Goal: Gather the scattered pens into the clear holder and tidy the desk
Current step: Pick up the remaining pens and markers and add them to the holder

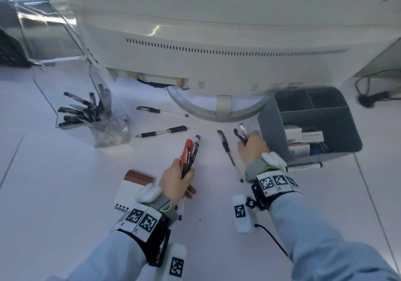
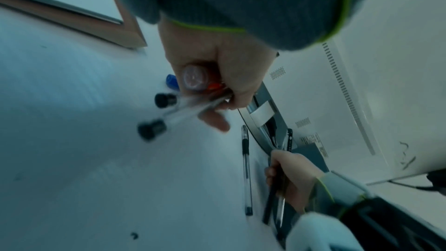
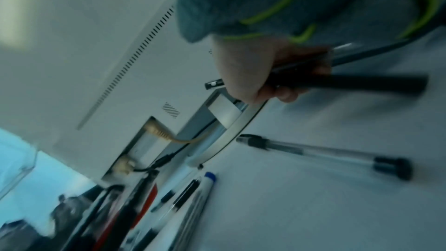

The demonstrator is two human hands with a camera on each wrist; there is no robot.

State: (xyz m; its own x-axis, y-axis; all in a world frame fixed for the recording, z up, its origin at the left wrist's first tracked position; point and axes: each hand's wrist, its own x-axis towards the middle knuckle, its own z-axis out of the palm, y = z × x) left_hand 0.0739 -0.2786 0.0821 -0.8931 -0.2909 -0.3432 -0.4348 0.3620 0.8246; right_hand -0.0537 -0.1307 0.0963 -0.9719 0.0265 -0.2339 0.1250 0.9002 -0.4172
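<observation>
My left hand (image 1: 176,181) grips a bundle of pens and markers (image 1: 190,155), one red, one with a blue cap; in the left wrist view their black ends (image 2: 152,128) stick out below the fist. My right hand (image 1: 252,148) holds a few black pens (image 1: 240,134) beside the grey organiser; the right wrist view shows them (image 3: 342,81) across the palm. The clear holder (image 1: 104,124) stands at the left with several black pens in it. Three loose pens lie on the desk: one (image 1: 161,111) near the monitor foot, one (image 1: 161,131) below it, one (image 1: 230,153) between my hands.
A white monitor (image 1: 217,48) with a curved foot (image 1: 208,112) fills the back. A grey compartment organiser (image 1: 325,148) with small boxes sits at the right, a marker (image 1: 303,166) at its front. A notepad with a brown edge (image 1: 135,182) lies by my left wrist. A clear acrylic stand (image 1: 43,27) is at far left.
</observation>
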